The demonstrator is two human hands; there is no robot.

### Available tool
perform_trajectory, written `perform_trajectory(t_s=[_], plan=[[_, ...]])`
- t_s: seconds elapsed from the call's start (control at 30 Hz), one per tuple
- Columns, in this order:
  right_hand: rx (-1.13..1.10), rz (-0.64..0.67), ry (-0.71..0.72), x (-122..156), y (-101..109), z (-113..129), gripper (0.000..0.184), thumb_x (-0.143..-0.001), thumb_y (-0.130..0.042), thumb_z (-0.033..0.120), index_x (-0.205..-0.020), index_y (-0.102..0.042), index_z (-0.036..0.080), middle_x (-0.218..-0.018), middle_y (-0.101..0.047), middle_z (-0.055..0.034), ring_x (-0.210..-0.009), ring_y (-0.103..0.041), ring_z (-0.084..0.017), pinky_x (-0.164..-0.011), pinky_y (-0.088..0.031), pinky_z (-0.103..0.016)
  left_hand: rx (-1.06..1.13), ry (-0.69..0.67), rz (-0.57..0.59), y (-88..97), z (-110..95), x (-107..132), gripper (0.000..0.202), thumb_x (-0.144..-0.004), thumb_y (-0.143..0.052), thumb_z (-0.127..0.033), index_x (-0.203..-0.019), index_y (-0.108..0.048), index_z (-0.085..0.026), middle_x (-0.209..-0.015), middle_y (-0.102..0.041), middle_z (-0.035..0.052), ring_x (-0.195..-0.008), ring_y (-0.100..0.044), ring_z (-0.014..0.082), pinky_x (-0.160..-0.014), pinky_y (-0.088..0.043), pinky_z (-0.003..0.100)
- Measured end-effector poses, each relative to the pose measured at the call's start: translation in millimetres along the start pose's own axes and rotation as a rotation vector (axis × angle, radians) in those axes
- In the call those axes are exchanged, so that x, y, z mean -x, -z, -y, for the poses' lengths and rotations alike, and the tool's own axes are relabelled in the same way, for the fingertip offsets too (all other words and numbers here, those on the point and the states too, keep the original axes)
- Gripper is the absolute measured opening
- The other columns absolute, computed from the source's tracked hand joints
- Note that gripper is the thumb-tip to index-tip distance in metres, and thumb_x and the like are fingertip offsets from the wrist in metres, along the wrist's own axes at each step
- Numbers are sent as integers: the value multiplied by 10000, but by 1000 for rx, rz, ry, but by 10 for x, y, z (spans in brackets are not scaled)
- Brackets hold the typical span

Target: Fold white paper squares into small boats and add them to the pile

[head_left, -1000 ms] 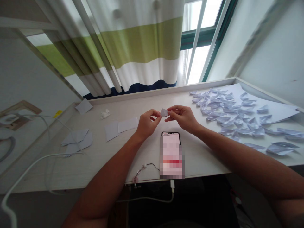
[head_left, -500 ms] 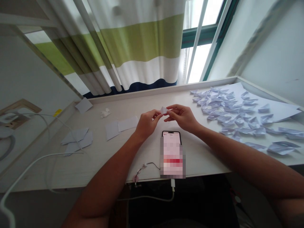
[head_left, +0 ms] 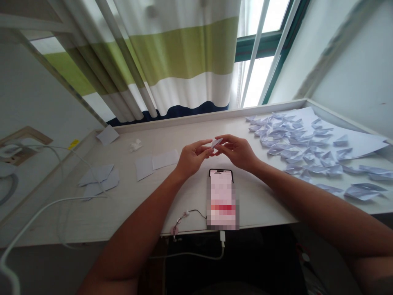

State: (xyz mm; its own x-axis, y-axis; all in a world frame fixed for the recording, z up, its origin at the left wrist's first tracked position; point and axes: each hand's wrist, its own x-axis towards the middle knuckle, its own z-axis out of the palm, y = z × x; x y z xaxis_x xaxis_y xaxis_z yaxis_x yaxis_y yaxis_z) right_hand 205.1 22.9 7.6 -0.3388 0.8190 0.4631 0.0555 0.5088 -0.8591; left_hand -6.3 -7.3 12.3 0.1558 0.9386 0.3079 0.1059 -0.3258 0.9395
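Observation:
A small folded piece of white paper (head_left: 216,142) is held up between my two hands, above the middle of the white desk. My left hand (head_left: 193,157) pinches it from the left with thumb and fingers. From the right, the thumb and fingers of my right hand (head_left: 238,151) grip the same paper, and they partly cover it. Just below my hands lies a phone (head_left: 221,196) with a lit, pixelated screen. On the right side of the desk spread several folded paper boats (head_left: 294,141), some resting on large white sheets (head_left: 353,141).
Flat paper pieces (head_left: 165,159) lie left of my hands, and more paper (head_left: 100,180) is further left. A crumpled tissue (head_left: 135,145) sits behind them. A white cable (head_left: 46,205) crosses the left side; a charging cable (head_left: 222,239) hangs from the phone over the front edge.
The folded paper has turned from a small upright peak to a slanted, narrow shape. My fingers have shifted around it, with both hands closer together.

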Motion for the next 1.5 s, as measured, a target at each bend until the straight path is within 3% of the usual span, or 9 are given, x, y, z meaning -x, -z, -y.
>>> perform_trajectory(t_s=[0.13, 0.3, 0.43, 0.57, 0.73, 0.93, 1.07, 1.3, 1.5], plan=[[93, -8, 25, 0, -12, 7, 387, -981, -781, 552, -1222, -818, 252, -1005, -828, -71, -805, -824, -257, -774, -707, -455, -7, -3, -27, -6, 3, 2, 490, -939, -829, -516, -1277, -779, -164, -1017, -874, 114, -890, -863, 269, -847, -690, 394], [228, -25, 165, 3, -65, 17, 281, -1052, -685, 456, -1201, -874, 312, -1008, -768, -80, -863, -752, -248, -779, -686, -436, 55, 65, -42, -94, -36, 26, 394, -993, -778, -387, -1327, -727, -183, -979, -868, 75, -893, -864, 256, -858, -705, 391], [319, 42, 237, 10, -59, -18, 298, -1071, -667, 393, -1300, -853, 346, -1083, -742, -89, -928, -728, -253, -855, -653, -444, 207, 179, -113, -115, -77, 10, 276, -982, -753, -278, -1235, -738, -168, -901, -851, 55, -904, -857, 245, -888, -711, 419], [344, 74, 269, 8, -41, -63, 341, -1101, -631, 402, -1376, -816, 325, -1155, -742, -100, -1019, -732, -253, -943, -627, -450, 349, 244, -146, -92, -112, -10, 286, -913, -843, -317, -1127, -756, -149, -937, -846, 67, -891, -837, 214, -962, -693, 440], [156, 55, 163, 1, -75, -68, 361, -1066, -676, 554, -1235, -862, 295, -1172, -772, -98, -1075, -743, -261, -949, -642, -447, 396, 210, -124, -98, -99, 0, 550, -735, -1016, -312, -1165, -716, -149, -889, -847, 59, -901, -829, 226, -1033, -657, 472], [-135, -61, -84, -31, -94, -42, 500, -901, -836, 661, -1146, -821, 226, -957, -799, -60, -863, -754, -234, -829, -661, -431, 279, 106, -23, -156, -73, 31, 536, -805, -975, -354, -1205, -664, -181, -846, -834, 29, -870, -841, 247, -948, -662, 442], [-104, -32, -88, -42, -57, 37, 451, -874, -862, 649, -877, -824, 200, -875, -812, -70, -804, -746, -228, -803, -626, -412, 250, 90, -10, -171, -99, 42, 542, -817, -969, -398, -1183, -625, -194, -918, -847, 50, -911, -846, 249, -907, -645, 389], [-134, -54, -74, -27, -49, 113, 416, -843, -893, 621, -815, -815, 213, -801, -796, -48, -750, -712, -207, -735, -592, -382, 165, 141, 74, -136, -86, 36, 475, -822, -927, -552, -961, -728, -144, -892, -841, 108, -732, -786, 194, -699, -572, 307], [-220, -3, -79, -31, -37, 108, 429, -852, -892, 616, -743, -773, 218, -745, -748, -29, -705, -680, -192, -710, -578, -376, 152, 184, 85, -112, -86, 32, 427, -755, -973, -529, -811, -776, -154, -848, -839, 111, -766, -790, 214, -726, -570, 329]])
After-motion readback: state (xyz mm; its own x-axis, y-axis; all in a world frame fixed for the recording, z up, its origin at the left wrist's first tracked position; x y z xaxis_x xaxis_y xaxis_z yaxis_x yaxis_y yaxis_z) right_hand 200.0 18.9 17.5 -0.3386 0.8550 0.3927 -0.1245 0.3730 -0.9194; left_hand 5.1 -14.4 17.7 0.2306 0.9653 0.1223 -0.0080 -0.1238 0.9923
